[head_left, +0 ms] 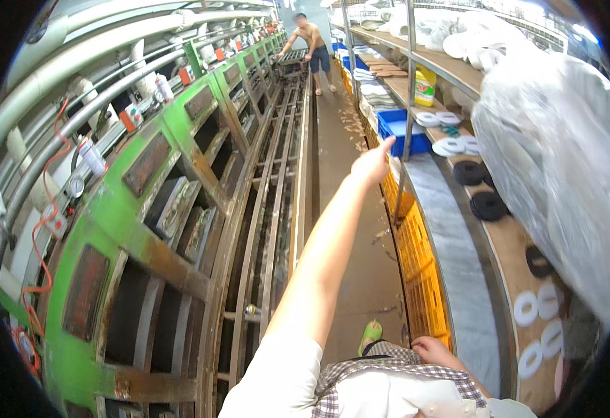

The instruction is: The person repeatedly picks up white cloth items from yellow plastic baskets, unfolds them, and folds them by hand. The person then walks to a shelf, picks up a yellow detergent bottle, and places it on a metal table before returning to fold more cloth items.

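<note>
My left arm stretches forward over the aisle. At its end my left hand (370, 166) is in the air, one finger extended and the others folded, holding nothing. In the picture it lies just beside a blue plastic crate (421, 145) on the right-hand bench, with no visible contact. My right hand (439, 352) is low by my right side, near the yellow crates (420, 254). Its fingers are loosely bent, and nothing shows in them.
To the left runs a long green machine (127, 226) with open bays and a metal rail track (267, 188). On the right, shelving holds white rings (526, 308), black rolls (489, 206), a yellow jug (425, 86) and a big plastic-wrapped bundle (545, 139). Another person (308, 45) stands down the aisle.
</note>
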### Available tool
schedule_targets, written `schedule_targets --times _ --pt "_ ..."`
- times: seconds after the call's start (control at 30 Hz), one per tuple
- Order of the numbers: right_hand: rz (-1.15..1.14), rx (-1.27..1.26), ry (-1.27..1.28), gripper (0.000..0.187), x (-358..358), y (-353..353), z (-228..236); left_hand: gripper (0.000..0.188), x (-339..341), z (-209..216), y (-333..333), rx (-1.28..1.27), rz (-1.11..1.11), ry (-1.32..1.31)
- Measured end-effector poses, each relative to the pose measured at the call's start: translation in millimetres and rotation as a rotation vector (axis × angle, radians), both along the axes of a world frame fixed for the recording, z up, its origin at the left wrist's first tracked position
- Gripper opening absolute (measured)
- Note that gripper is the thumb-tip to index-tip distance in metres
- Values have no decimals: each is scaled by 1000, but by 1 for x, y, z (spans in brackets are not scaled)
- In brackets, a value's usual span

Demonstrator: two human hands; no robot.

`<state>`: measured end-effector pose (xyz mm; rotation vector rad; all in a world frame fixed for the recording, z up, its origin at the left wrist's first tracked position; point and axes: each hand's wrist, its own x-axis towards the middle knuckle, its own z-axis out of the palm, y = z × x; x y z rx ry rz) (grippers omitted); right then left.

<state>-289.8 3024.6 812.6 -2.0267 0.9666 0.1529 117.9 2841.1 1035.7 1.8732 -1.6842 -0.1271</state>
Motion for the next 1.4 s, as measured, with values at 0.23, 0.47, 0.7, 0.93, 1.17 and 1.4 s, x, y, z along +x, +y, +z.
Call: schedule_targets --times 0.23,0.47,0.7,0.93,1.17,1.4 --pt "53 -121 -142 29 132 -182 41 46 81 -132 -109 921 -509 -367" --pt "-493 -362 -196 16 149 -290 -3 30 220 -148 -365 306 -363 14" --pt "-786 39 -49 17 237 -370 -63 40 280 -90 -642 -187 -280 581" --pt "-615 66 165 15 330 -442 -4 62 263 -45 -811 -280 -371 930" --pt "-637 88 250 14 345 -455 -5 63 239 -15 -832 -102 -623 1047" --pt "-679 -33 136 20 389 -447 37 18 233 -14 -840 -119 -780 727"
